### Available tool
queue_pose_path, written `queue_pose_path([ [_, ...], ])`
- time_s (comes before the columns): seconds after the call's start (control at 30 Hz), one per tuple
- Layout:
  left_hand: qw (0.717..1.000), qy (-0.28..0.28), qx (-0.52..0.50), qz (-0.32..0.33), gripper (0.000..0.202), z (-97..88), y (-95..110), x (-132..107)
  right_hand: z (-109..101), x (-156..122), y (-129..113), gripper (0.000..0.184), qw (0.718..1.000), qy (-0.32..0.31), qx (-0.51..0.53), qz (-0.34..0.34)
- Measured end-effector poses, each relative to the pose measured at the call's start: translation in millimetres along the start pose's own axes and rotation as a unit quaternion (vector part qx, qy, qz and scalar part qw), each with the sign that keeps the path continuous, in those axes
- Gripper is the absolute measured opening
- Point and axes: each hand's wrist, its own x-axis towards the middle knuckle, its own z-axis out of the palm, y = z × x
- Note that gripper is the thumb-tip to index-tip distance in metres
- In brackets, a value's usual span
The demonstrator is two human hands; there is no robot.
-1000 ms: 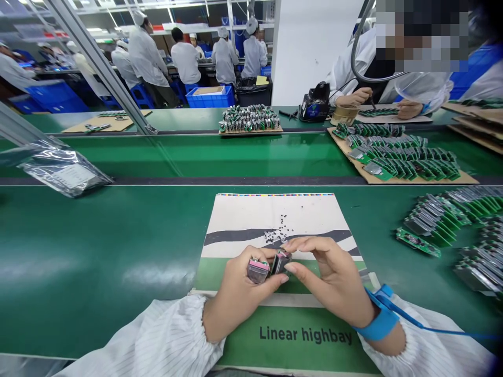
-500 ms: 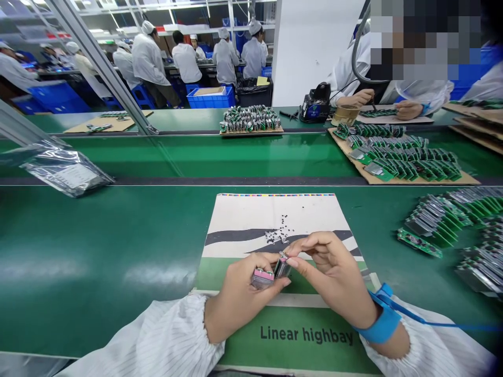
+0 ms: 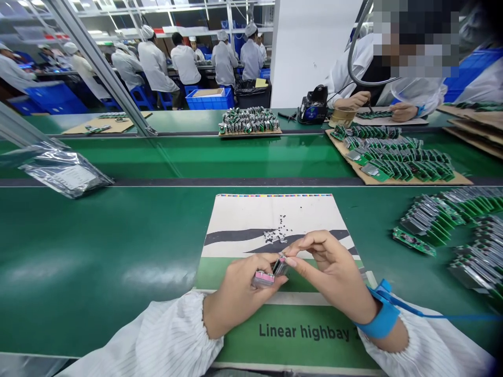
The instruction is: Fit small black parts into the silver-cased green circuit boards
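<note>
My left hand (image 3: 236,296) is shut on a small rectangular block with a pink face (image 3: 263,278), its fingers curled around it. My right hand (image 3: 334,275) pinches a small dark metal-sided part (image 3: 280,265) between thumb and fingertips. That part sits right next to the pink block, touching or nearly touching it; I cannot tell which. Both hands hover over a printed paper sheet (image 3: 275,222), where a scatter of tiny black parts (image 3: 280,231) lies just beyond my fingertips. A blue wrist strap (image 3: 383,317) circles my right wrist, with its cord running off to the right.
Stacks of green circuit boards (image 3: 428,222) lie on the green bench to the right. A clear plastic bag (image 3: 66,175) lies at the left. Beyond a dark rail, a co-worker's hands (image 3: 351,100) work at a soldering station behind a cardboard tray of boards (image 3: 393,159).
The pink block has turned and sits lower and closer to my right hand, now more covered by my left fingers. My right fingers have closed in on the small dark part.
</note>
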Motion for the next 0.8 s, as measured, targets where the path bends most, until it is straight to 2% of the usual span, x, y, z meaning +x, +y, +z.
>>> queue_pose_path([
  [0.2,0.999,-0.006,0.000,0.032,0.026,0.7,-2.0,3.8,-5.0,2.3,0.2,0.017,0.999,-0.020,-0.045,0.002],
  [0.47,0.996,-0.019,0.038,0.078,0.022,-1.5,-4.6,3.2,-4.8,3.9,1.2,0.017,0.999,-0.019,-0.026,0.013],
  [0.67,0.999,-0.015,0.022,0.036,0.023,-1.9,-1.7,6.9,-10.1,5.5,-2.1,0.022,1.000,-0.028,-0.008,-0.006],
  [0.8,0.999,-0.016,0.013,0.025,0.020,-1.2,-1.5,7.9,-10.4,5.3,-2.3,0.023,1.000,-0.020,-0.018,0.006],
])
